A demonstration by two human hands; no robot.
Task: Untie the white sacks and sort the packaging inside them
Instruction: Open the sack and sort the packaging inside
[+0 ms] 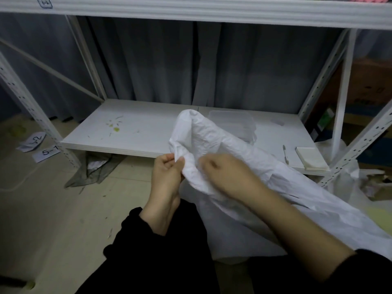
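Pinching the crumpled mouth of the white sack (212,136) with left hand (167,169), gripping the same rim just beside it with right hand (222,174), fingers curled into the fabric. Trailing off down-right over the lap. Right behind the grip, clear tub (235,122) on shelf board (137,126); further right, pen (285,154) and notepad (310,160).

One head-worn wide-angle view. Faces forward and down, from low and near, onto bottom shelf (135,128), grey curtain (148,60) behind.
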